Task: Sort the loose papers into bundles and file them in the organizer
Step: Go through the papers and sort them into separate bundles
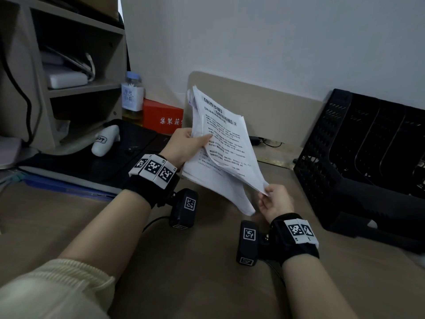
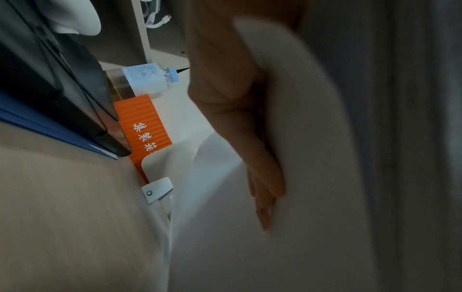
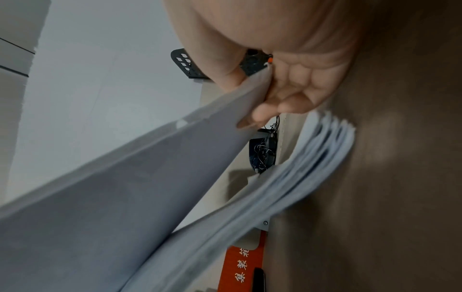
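Above the middle of the table (image 1: 207, 261), a stack of papers (image 1: 220, 139) is held tilted up off the surface by the left hand (image 1: 184, 146), whose thumb is pressed on the printed top page while the fingers (image 2: 265, 185) are spread flat behind the sheets. At the stack's near corner, a few top sheets (image 3: 140, 177) are pinched between thumb and curled fingers (image 3: 282, 102) of the right hand (image 1: 274, 201) and are lifted apart from the rest. Over by the table's far right edge, the black organizer (image 1: 358, 143) is seen against the wall, well apart from the papers, while an orange box (image 1: 161, 116) and a bottle (image 1: 132, 97) are seen at the far left.
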The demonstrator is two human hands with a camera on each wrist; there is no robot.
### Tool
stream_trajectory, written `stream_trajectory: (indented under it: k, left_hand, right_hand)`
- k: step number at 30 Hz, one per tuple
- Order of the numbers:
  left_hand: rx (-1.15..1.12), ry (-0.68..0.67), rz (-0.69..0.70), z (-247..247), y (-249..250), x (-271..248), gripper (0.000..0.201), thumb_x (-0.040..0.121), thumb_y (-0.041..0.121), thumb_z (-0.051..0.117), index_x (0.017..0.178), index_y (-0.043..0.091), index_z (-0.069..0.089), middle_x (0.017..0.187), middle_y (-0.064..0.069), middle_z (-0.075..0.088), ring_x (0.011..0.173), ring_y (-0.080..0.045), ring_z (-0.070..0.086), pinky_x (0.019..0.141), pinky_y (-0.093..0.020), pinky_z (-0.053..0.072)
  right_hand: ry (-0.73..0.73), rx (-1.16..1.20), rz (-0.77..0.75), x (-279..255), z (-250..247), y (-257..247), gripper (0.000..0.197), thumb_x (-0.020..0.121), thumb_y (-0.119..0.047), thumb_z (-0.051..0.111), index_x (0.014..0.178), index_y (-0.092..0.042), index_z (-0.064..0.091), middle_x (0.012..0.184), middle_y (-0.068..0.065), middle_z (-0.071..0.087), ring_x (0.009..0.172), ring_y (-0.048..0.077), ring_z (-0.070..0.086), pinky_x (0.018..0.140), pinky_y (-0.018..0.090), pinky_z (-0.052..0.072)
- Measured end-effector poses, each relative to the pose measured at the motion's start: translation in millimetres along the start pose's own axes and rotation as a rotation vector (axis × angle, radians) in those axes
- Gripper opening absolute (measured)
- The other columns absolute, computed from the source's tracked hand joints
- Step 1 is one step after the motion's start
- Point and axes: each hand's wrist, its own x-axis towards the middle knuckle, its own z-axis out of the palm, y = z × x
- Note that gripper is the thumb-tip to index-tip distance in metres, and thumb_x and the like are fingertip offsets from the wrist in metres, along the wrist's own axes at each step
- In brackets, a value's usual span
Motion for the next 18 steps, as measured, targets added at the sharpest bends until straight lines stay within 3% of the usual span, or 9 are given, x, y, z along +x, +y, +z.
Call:
stream_trajectory:
  k: [5, 9, 11, 15, 18]
  left_hand:
    - [-0.078, 0.075, 0.037, -2.5, -1.3, 3.6, 0.027, 0.092, 0.016, 0.064, 0.115, 0.002, 0.065, 0.110, -0.011, 0.071, 0.095, -0.022, 0.070, 0.076, -0.031, 0.060]
    - [-0.056, 0.061, 0.107, -8.1, 1.6, 3.5, 0.025, 0.092, 0.016, 0.064, 0.112, 0.001, 0.066, 0.107, -0.010, 0.071, 0.096, -0.023, 0.071, 0.075, -0.029, 0.060]
    - [-0.053, 0.034, 0.126, -10.5, 3.2, 2.9, 0.029, 0.092, 0.017, 0.064, 0.116, 0.001, 0.065, 0.109, -0.010, 0.071, 0.097, -0.022, 0.071, 0.076, -0.030, 0.060]
    - [-0.091, -0.017, 0.150, -10.8, 8.5, -0.6, 0.031, 0.091, 0.018, 0.064, 0.117, 0.001, 0.064, 0.107, -0.007, 0.073, 0.091, -0.019, 0.073, 0.071, -0.027, 0.060]
    - [-0.088, -0.044, 0.191, -9.5, 12.0, -2.8, 0.029, 0.092, 0.018, 0.064, 0.115, 0.002, 0.064, 0.105, -0.005, 0.073, 0.088, -0.017, 0.074, 0.069, -0.025, 0.059]
  right_hand:
    - [-0.088, -0.088, 0.068, 2.2, 3.4, 3.2, 0.011, 0.084, -0.002, 0.044, 0.083, -0.007, 0.054, 0.067, 0.005, 0.051, 0.054, 0.012, 0.043, 0.052, 0.024, 0.038]
    - [-0.139, -0.074, 0.088, -0.4, 3.9, 2.5, 0.012, 0.083, -0.003, 0.045, 0.091, -0.006, 0.054, 0.085, 0.010, 0.064, 0.069, 0.016, 0.059, 0.059, 0.024, 0.046]
    - [-0.174, -0.033, 0.085, 1.0, 2.7, 3.6, 0.022, 0.080, -0.007, 0.047, 0.100, -0.007, 0.055, 0.094, 0.010, 0.064, 0.079, 0.019, 0.061, 0.065, 0.029, 0.051]
    - [-0.254, 0.095, 0.124, 0.0, -0.6, 2.3, 0.013, 0.081, -0.013, 0.046, 0.090, -0.012, 0.055, 0.091, 0.007, 0.060, 0.096, 0.030, 0.059, 0.084, 0.046, 0.052]
    - [-0.308, 0.185, 0.209, -3.5, -3.3, 2.9, 0.027, 0.081, -0.018, 0.049, 0.106, -0.013, 0.057, 0.113, 0.012, 0.060, 0.107, 0.039, 0.061, 0.086, 0.055, 0.051]
